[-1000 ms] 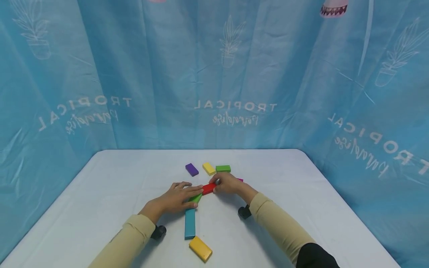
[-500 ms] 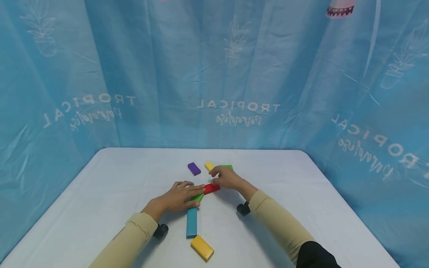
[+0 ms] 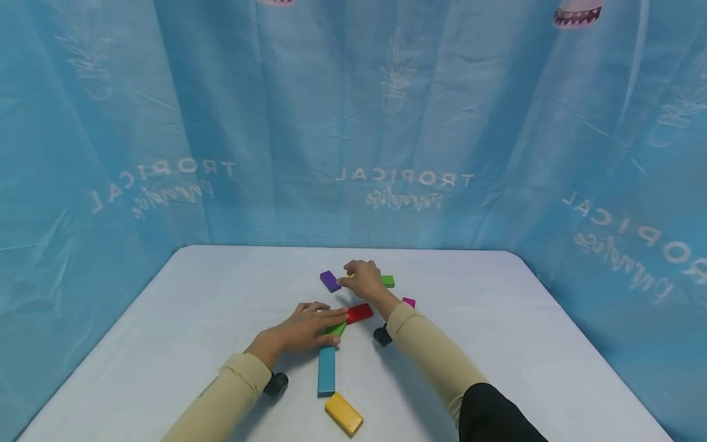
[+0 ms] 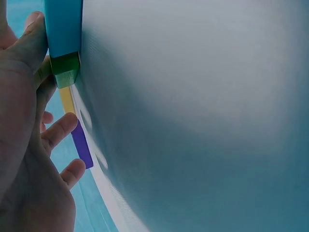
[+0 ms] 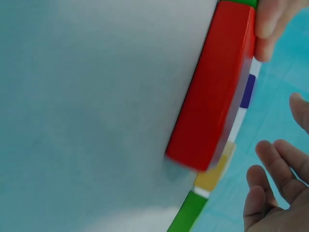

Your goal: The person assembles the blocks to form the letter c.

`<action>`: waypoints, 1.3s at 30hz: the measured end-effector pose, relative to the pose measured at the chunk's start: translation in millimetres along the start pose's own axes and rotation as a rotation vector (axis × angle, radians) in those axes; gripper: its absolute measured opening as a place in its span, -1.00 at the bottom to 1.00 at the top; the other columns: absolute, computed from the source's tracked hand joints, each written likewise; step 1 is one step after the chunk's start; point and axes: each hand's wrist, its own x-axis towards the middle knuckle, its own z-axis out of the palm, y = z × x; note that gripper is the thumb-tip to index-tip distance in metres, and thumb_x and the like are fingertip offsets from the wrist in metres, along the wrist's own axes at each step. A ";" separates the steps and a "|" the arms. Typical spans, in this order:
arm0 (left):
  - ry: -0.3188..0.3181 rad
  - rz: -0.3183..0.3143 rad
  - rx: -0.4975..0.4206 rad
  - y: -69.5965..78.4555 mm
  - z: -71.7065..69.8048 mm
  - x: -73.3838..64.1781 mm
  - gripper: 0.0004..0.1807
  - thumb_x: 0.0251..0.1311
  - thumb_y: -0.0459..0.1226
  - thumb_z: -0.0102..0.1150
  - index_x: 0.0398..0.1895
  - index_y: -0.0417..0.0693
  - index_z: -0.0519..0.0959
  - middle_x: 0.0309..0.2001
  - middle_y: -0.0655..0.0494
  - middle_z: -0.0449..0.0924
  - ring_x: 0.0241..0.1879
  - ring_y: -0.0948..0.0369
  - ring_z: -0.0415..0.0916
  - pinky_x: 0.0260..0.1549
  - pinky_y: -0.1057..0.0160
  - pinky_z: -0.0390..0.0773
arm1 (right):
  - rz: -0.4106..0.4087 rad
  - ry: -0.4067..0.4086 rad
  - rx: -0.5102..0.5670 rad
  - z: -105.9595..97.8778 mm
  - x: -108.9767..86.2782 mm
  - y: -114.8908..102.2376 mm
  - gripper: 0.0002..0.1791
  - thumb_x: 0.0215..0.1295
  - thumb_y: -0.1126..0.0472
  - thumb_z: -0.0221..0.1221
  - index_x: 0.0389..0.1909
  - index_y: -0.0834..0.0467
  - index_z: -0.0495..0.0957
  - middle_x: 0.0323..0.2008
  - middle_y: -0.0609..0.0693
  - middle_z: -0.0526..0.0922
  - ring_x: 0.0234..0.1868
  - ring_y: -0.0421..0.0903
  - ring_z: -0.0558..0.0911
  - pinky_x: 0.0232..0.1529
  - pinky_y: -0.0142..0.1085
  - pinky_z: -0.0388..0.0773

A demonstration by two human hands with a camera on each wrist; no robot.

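My left hand [image 3: 301, 331] rests on the row of blocks with its fingers out straight. Its fingertips lie at the joint of a light green block [image 3: 336, 329] and a red block [image 3: 361, 313], the thumb lower by the green one. A blue block [image 3: 326, 372] continues the row toward me. My right hand [image 3: 363, 282] hovers beyond the red block with loosely bent fingers, its palm bare in the right wrist view. It is over a yellow block [image 5: 211, 175], mostly hidden in the head view, and its thumb is close to a purple block [image 3: 330, 281].
A darker yellow block [image 3: 344, 415] lies angled at the blue block's near end. Behind the right hand is another green block [image 3: 388, 281], and a magenta block [image 3: 409, 302] shows past the right wrist. Blue printed curtains [image 3: 287, 209] surround the white table [image 3: 232, 294].
My right hand has let go of the red block and moved away from me, to the yellow and purple blocks. My left hand keeps its place on the row; the head view has shifted slightly.
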 end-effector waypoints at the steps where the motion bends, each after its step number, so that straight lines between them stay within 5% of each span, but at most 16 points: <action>1: 0.000 0.007 0.002 -0.3 0.3 0.0 -0.34 0.29 0.13 0.05 0.44 0.26 0.25 0.42 0.27 0.20 0.35 -0.01 0.08 0.25 -0.17 0.03 | 0.010 -0.005 -0.004 1.5 1.9 -1.8 -0.48 0.20 0.00 0.31 0.11 0.20 0.57 -0.11 0.03 0.65 0.00 0.04 0.46 0.01 -0.05 0.41; 16: 0.000 0.048 0.021 -2.1 3.0 -0.6 -0.34 0.33 0.14 0.00 0.45 0.21 0.23 0.42 0.28 0.18 0.36 0.02 0.08 0.27 -0.14 0.03 | 0.132 -0.046 -0.045 24.6 14.4 -14.7 -0.42 0.09 -0.07 0.38 0.12 0.10 0.58 -0.06 0.00 0.64 0.04 0.07 0.44 0.03 -0.01 0.38; 23: 0.008 0.048 0.027 -1.6 0.5 -2.3 -0.35 0.33 0.13 -0.01 0.45 0.21 0.24 0.42 0.29 0.19 0.35 0.03 0.10 0.26 -0.13 0.05 | 0.133 -0.069 -0.115 25.6 18.2 -18.0 -0.41 0.07 -0.11 0.38 0.09 0.10 0.60 -0.10 -0.02 0.65 0.04 0.09 0.42 0.08 0.03 0.32; 39: 0.003 0.032 0.013 0.7 -1.3 -3.0 -0.35 0.33 0.11 0.02 0.45 0.21 0.23 0.44 0.27 0.15 0.35 0.00 0.10 0.26 -0.15 0.04 | 0.149 -0.071 -0.089 23.2 15.9 -14.4 -0.57 0.12 0.05 0.38 0.03 0.07 0.65 -0.12 -0.03 0.65 0.01 0.07 0.38 0.08 0.02 0.29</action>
